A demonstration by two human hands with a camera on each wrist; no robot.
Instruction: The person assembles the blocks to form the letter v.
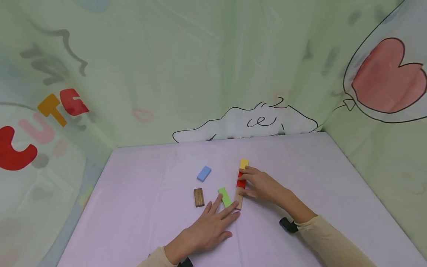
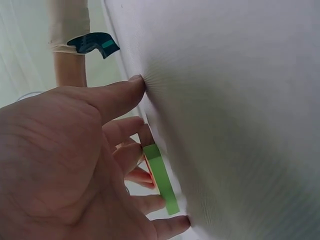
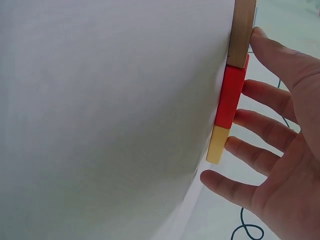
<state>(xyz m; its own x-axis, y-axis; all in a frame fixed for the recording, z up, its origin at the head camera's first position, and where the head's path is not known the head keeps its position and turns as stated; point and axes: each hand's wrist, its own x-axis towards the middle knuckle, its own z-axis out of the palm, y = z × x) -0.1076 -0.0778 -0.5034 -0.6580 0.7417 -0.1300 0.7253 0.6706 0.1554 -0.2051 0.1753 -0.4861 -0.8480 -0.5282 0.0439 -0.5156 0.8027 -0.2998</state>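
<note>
A yellow block [image 1: 244, 163], a red block [image 1: 241, 183] and a light wooden block [image 1: 238, 202] lie end to end in a row on the table. My right hand [image 1: 263, 187] is over this row with fingers spread. In the right wrist view its thumb is at the wooden block [image 3: 242, 37], and fingertips are at the red block [image 3: 231, 97] and the yellow block [image 3: 218, 145]. Just left of the row, a green block [image 1: 224, 195] lies at a slant. My left hand [image 1: 211, 228] spreads its fingers over the near end of it, one fingertip reaching the wooden block.
A blue block [image 1: 204, 173] and a dark brown wooden block [image 1: 199, 197] lie left of the row. A pale cloth [image 1: 140, 207] covers the table, and printed curtains [image 1: 213, 66] stand behind it and at both sides.
</note>
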